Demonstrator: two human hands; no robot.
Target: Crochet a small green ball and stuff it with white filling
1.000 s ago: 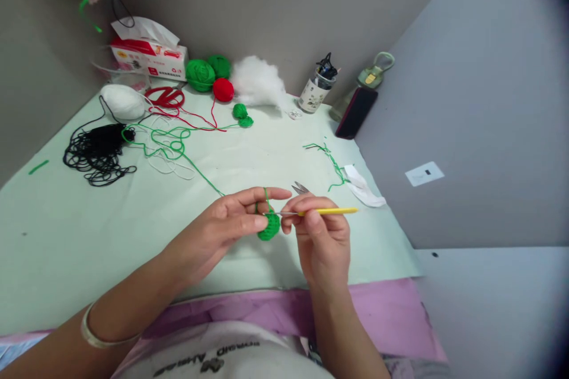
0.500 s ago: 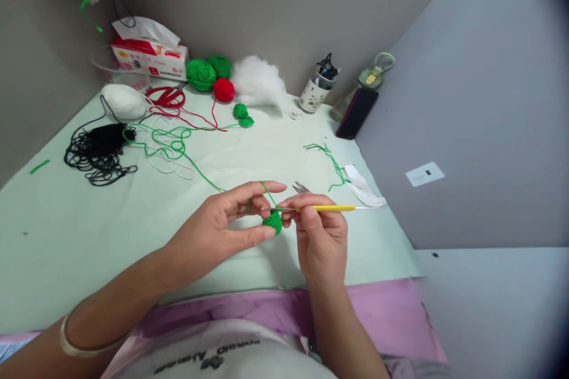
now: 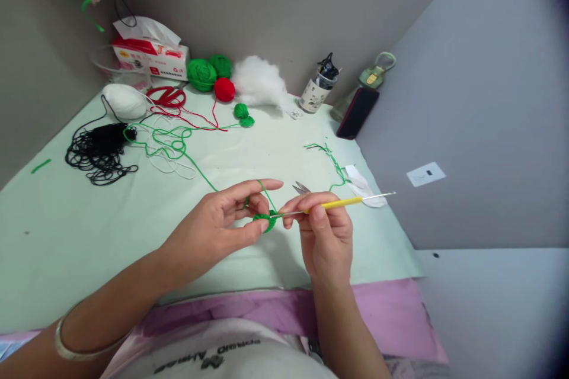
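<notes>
My left hand (image 3: 217, 226) pinches a small green crocheted piece (image 3: 267, 220) between thumb and fingers, with green yarn (image 3: 195, 169) looped over the raised index finger. My right hand (image 3: 324, 234) is closed on a yellow-handled crochet hook (image 3: 342, 203), whose metal tip pokes into the green piece. The yarn runs back across the pale green table (image 3: 80, 231) toward a tangle at the left.
Small scissors (image 3: 301, 188) lie just behind my hands. At the back are green yarn balls (image 3: 202, 74), a red ball (image 3: 224, 89), white stuffing (image 3: 260, 82), a tissue box (image 3: 149, 58), a jar (image 3: 316, 92) and a phone (image 3: 357, 112). Black yarn (image 3: 100, 151) sits left.
The hook has tilted, its back end rising to the right. The green piece has turned flatter and sunk partly behind my left thumb.
</notes>
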